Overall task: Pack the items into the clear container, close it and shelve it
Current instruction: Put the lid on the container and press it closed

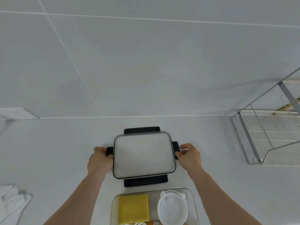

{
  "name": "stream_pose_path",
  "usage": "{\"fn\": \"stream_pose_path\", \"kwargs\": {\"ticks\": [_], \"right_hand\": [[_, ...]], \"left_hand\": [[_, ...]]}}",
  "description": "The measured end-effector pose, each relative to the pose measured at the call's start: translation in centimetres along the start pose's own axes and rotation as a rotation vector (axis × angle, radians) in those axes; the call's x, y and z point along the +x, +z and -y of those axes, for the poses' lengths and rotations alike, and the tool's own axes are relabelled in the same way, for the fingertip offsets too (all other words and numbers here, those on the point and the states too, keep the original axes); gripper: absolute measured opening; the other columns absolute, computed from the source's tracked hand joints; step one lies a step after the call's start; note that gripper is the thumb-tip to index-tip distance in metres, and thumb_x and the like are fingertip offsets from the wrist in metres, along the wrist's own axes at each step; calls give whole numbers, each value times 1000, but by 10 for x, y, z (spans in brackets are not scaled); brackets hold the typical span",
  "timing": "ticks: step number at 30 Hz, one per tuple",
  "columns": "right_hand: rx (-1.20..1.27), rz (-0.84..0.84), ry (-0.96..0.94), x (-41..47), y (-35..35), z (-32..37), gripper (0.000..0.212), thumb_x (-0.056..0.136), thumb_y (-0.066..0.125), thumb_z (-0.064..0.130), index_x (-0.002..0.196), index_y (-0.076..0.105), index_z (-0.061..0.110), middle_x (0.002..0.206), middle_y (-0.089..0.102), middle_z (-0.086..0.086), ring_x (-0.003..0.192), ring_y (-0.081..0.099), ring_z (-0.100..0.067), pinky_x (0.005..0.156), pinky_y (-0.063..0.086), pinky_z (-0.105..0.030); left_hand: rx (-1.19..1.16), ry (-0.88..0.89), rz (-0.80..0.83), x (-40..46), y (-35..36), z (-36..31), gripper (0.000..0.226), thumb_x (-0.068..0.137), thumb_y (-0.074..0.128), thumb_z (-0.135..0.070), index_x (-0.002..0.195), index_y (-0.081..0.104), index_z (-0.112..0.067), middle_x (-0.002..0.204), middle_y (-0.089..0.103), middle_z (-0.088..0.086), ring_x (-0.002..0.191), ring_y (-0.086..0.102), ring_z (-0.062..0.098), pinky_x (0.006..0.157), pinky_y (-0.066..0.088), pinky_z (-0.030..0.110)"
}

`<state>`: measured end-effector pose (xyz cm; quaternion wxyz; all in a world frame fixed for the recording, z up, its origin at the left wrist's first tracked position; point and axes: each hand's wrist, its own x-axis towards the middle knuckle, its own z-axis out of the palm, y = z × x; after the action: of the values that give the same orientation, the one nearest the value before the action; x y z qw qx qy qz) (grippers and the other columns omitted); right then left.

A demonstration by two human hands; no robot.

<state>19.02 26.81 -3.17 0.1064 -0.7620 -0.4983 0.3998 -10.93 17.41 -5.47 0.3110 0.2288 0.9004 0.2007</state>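
Both hands on the lid (144,154) — left hand (99,159) at nine o'clock gripping its black side clip, right hand (189,154) at three o'clock pinching the opposite clip. The clear container (194,203) sits open on the white counter (56,151) at six o'clock, just beside the lid — yellow sponge (133,208) and white round dish (172,208) inside.

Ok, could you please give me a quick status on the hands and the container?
Left hand and right hand on lid side clips. Clear container packed, uncovered, near counter edge. Nothing between them.
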Motion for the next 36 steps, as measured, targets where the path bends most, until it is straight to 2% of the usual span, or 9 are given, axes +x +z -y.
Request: {"fn": "stream_pose_path", "kwargs": {"ticks": [8, 11, 16, 18, 22, 27, 30, 33, 36], "right_hand": [[65, 36, 14, -2, 0, -4, 33, 89, 64, 10, 122, 61, 14, 98, 67, 0, 97, 65, -26, 88, 54, -38], [88, 23, -20, -9, -9, -5, 28, 89, 59, 8, 113, 70, 16, 80, 68, 0, 81, 65, -26, 76, 54, -36], [339, -64, -54, -27, -44, -5, 20, 93, 59, 4, 101, 74, 15, 74, 68, -4, 60, 68, -20, 58, 55, -27], [445, -57, -86, -41, -58, -4, 18, 95, 60, 6, 95, 73, 18, 81, 71, -8, 59, 75, -15, 63, 53, -24], [595, 27, -126, -71, -79, -6, 16, 99, 58, 11, 96, 72, 18, 86, 74, -10, 75, 79, -28, 85, 58, -38], [632, 137, -202, -112, -83, -27, 28, 101, 42, 2, 107, 69, 8, 84, 74, -17, 84, 77, -35, 82, 63, -44], [724, 181, -176, -129, -77, -45, 42, 97, 27, -4, 111, 67, -1, 92, 74, -25, 87, 77, -38, 82, 62, -45], [802, 183, -95, -142, -73, -61, 42, 99, 32, 11, 105, 71, -2, 95, 74, -25, 83, 77, -37, 83, 61, -46], [746, 127, -46, -150, -69, -71, 38, 98, 46, 26, 93, 77, 4, 92, 76, -18, 76, 76, -27, 83, 60, -42]], "left_hand": [[-42, 36, 26, -8, 0, -9, 20, 89, 59, -17, 108, 61, -24, 94, 67, -3, 76, 58, 21, 61, 39, 30], [-200, 78, 52, -20, -9, -21, 14, 90, 57, -17, 100, 58, -28, 94, 70, -4, 73, 64, 17, 57, 42, 29], [-519, 199, 83, -47, -42, -41, 19, 92, 57, -10, 101, 65, -24, 97, 72, 0, 86, 68, 22, 76, 51, 37], [-615, 272, 142, -62, -57, -41, 23, 94, 55, -6, 98, 69, -24, 94, 74, -3, 87, 68, 15, 80, 50, 34], [-677, 347, 228, -97, -77, -25, 24, 96, 53, -7, 96, 70, -23, 96, 71, -6, 84, 60, 4, 81, 43, 24], [-686, 305, 313, -130, -87, 15, 18, 96, 55, -6, 99, 67, -19, 109, 67, 3, 100, 57, 19, 99, 44, 43], [-707, 291, 375, -144, -88, 39, 15, 92, 62, -3, 94, 68, -16, 104, 67, 9, 102, 63, 23, 96, 49, 40], [-741, 265, 380, -158, -86, 61, 18, 91, 61, 2, 92, 69, -13, 100, 70, 14, 98, 67, 23, 88, 52, 32], [-684, 265, 374, -170, -81, 80, 32, 87, 55, 14, 91, 73, -11, 101, 72, 12, 100, 65, 25, 95, 51, 38]]}}
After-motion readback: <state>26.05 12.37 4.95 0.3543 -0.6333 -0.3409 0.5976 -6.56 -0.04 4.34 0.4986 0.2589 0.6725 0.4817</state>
